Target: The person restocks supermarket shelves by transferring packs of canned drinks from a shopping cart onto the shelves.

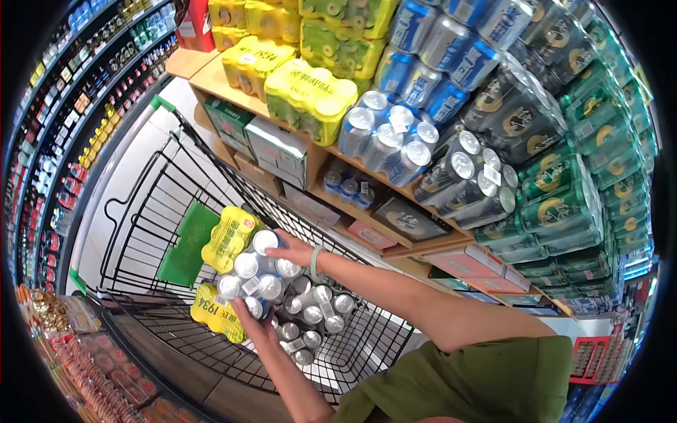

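Note:
A shrink-wrapped pack of cans [247,266], silver tops facing up and a barcode patch on the wrap, is held between my two hands inside a black wire shopping cart [159,321]. My right hand [293,252], with a pale band at the wrist, grips its far right side. At the near end, my left hand [259,328] is wrapped around its lower edge. Two yellow can packs, one upper [230,240] and one lower [217,310], lie beside it. More wrapped can packs [314,307] sit to its right in the cart. The held pack's underside is hidden.
A wooden display shelf [204,74] runs along the cart's right, stacked with yellow packs [310,95], blue packs [388,137], dark packs [469,176] and green packs [557,201]. Bottle shelves [77,106] stand at left. Packaged snacks [116,366] lie lower left.

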{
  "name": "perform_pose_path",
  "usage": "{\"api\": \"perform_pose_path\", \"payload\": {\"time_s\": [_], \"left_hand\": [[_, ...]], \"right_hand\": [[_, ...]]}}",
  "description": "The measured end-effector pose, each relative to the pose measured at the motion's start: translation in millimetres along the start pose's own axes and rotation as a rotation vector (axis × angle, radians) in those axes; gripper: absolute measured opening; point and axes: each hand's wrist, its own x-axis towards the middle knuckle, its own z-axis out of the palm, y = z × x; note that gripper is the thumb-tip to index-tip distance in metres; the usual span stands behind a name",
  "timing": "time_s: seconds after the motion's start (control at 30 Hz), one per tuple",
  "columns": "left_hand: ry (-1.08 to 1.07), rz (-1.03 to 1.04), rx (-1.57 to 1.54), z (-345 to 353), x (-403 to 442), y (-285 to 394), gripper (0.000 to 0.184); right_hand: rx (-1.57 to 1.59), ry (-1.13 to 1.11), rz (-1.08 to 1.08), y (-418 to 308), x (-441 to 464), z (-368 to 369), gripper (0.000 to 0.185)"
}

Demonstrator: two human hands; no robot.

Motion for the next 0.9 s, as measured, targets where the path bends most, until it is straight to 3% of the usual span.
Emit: {"api": "perform_pose_path", "payload": {"time_s": [0.07,0.27,0.37,0.4,0.43,0.57,0.6,0.7,0.9], "left_hand": [[0.026,0.027,0.064,-2.9,-3.6,14.1,0.071],[-0.177,0.079,0.088,38.1,-73.4,76.2,0.066],[-0.281,0.114,0.148,62.5,-79.9,102.0,0.062],[-0.342,0.141,0.18,76.5,-81.3,110.1,0.059],[-0.355,0.116,0.203,93.2,-84.0,117.1,0.058],[-0.533,0.018,0.261,168.9,-86.7,137.4,0.05],[-0.449,-0.007,0.284,194.0,-98.3,141.0,0.047],[-0.671,-0.051,0.407,244.6,-82.5,144.9,0.05],[-0.77,-0.067,0.51,350.2,-88.8,133.0,0.055]], "right_hand": [[0.03,-0.012,-0.026,-9.6,-8.9,10.5,0.109],[0.038,0.136,-0.122,-40.7,-74.4,19.1,0.11],[0.097,0.166,-0.218,-70.4,-111.4,12.3,0.102],[0.102,0.243,-0.27,-71.9,-117.1,10.1,0.096],[0.172,0.214,-0.32,-89.4,-134.5,6.6,0.1],[0.07,0.495,-0.441,-111.0,-160.5,-24.9,0.109],[0.062,0.528,-0.428,-129.6,-177.4,-29.8,0.11],[-0.049,0.718,-0.395,-144.3,-185.8,-60.0,0.114],[0.197,0.829,-0.601,-165.6,-186.8,-115.1,0.109]]}}
